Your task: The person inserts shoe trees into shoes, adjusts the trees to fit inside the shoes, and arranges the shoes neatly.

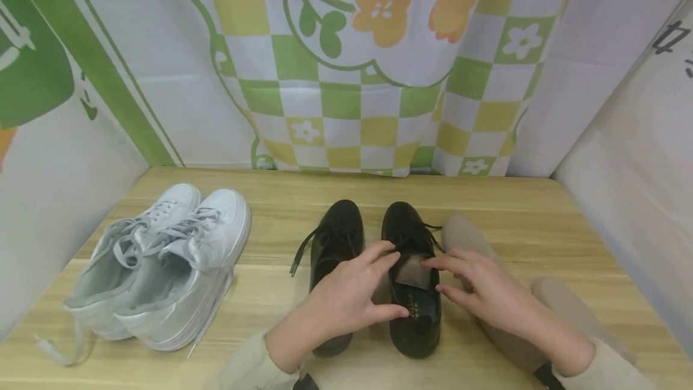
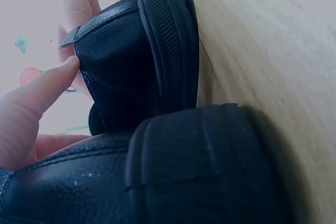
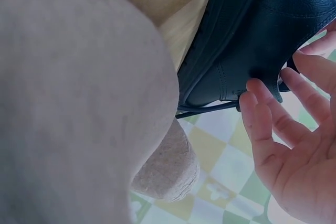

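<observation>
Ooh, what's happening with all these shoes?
A person's left hand and right hand are at the opening of a black leather lace-up shoe, one on each side. The left thumb touches its rim. A matching black leather shoe stands beside it, partly hidden by the left hand. White lace-up sneakers with loose laces sit to the left on the pale wooden surface, and rounded greyish-beige things lie to the right.

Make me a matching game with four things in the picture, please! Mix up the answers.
1. White shoes
2. Black shoes
3. Beige things
4. Hanging cloth

A. Checked, with orange flowers
B. On the right side of the wooden surface
C. On the left side of the wooden surface
D. Between the other two pairs

Right pairs: 1-C, 2-D, 3-B, 4-A
</observation>
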Demonstrator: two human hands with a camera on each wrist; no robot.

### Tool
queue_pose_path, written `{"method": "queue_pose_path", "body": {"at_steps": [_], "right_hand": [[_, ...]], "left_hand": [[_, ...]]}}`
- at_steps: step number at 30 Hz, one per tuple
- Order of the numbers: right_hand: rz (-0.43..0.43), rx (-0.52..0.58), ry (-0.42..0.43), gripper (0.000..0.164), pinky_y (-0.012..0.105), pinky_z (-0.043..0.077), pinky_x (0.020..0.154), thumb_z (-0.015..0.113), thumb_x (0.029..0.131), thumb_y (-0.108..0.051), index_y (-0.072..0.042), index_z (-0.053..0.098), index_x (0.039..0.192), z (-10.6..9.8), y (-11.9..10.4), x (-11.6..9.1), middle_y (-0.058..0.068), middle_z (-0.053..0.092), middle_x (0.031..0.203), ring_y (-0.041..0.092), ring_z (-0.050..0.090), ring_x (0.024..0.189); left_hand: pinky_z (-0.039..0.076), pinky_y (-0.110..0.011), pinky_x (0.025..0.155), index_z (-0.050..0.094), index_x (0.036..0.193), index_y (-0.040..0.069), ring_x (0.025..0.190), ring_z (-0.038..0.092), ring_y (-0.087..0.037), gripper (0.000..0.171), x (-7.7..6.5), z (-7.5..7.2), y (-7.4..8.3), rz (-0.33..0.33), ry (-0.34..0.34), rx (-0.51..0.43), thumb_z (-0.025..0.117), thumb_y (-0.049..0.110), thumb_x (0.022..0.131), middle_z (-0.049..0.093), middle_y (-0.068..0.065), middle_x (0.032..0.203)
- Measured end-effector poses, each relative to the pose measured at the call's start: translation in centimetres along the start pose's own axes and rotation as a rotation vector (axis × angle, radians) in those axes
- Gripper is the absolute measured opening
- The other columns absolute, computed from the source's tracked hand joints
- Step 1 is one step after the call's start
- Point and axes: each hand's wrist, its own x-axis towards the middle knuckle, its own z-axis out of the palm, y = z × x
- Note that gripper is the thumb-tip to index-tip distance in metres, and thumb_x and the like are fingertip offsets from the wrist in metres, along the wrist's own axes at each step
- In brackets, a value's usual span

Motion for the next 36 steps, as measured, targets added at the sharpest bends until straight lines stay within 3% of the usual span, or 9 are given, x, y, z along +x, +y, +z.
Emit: {"method": "queue_pose_path", "body": {"at_steps": [8,13,19,23,29,36], "right_hand": [[-0.029,-0.012,0.053,0.041,0.028,0.054,0.072,0.078,0.083,-0.010,-0.021,0.069,0.121,-0.2,0.0,-0.1,-0.005,0.067,0.111,0.009,0.061,0.091],[-0.028,-0.043,0.094,0.038,0.026,0.052,0.070,0.079,0.081,-0.007,-0.020,0.071,0.116,-0.5,-0.1,0.0,-0.004,0.068,0.110,0.008,0.058,0.088],[-0.032,-0.089,0.126,0.034,0.035,0.056,0.078,0.080,0.080,-0.007,-0.017,0.073,0.112,-0.8,0.0,0.0,-0.003,0.069,0.111,0.014,0.064,0.100],[-0.062,-0.095,0.176,0.033,0.038,0.057,0.079,0.081,0.077,-0.006,-0.014,0.073,0.109,-0.9,0.4,-0.1,-0.003,0.070,0.107,0.015,0.065,0.098],[-0.056,-0.066,0.203,0.035,0.040,0.057,0.080,0.080,0.076,-0.002,-0.014,0.073,0.108,-1.6,0.8,-0.2,-0.004,0.070,0.106,0.018,0.065,0.100],[0.027,-0.076,0.187,0.033,0.045,0.056,0.079,0.079,0.079,-0.002,-0.009,0.072,0.110,-2.8,1.1,-0.3,0.002,0.070,0.108,0.025,0.065,0.100]], "left_hand": [[0.054,-0.038,0.097,0.051,0.144,0.007,0.126,0.058,-0.023,0.067,-0.2,-0.3,0.0,0.027,0.021,0.005,0.066,0.048,0.092,0.047,-0.008,0.150],[0.053,-0.035,0.098,0.055,0.140,0.008,0.125,0.058,-0.021,0.059,-0.4,-0.7,0.2,0.061,0.062,0.039,0.066,0.043,0.094,0.051,-0.006,0.145],[0.053,-0.031,0.097,0.059,0.135,0.008,0.118,0.059,-0.018,0.053,-1.2,-1.3,0.4,0.092,0.133,0.065,0.067,0.039,0.094,0.057,-0.003,0.136],[0.052,-0.033,0.099,0.060,0.133,0.007,0.119,0.060,-0.020,0.050,-2.0,-1.9,0.1,0.101,0.193,0.067,0.070,0.035,0.092,0.060,-0.005,0.133],[0.053,-0.034,0.098,0.062,0.129,0.007,0.119,0.060,-0.021,0.046,-3.4,-2.9,-1.0,0.055,0.248,0.059,0.073,0.029,0.090,0.060,-0.005,0.132],[0.049,-0.040,0.104,0.064,0.126,0.006,0.123,0.060,-0.026,0.042,-4.3,-3.5,-2.8,-0.020,0.311,0.072,0.074,0.027,0.090,0.062,-0.009,0.130]]}}
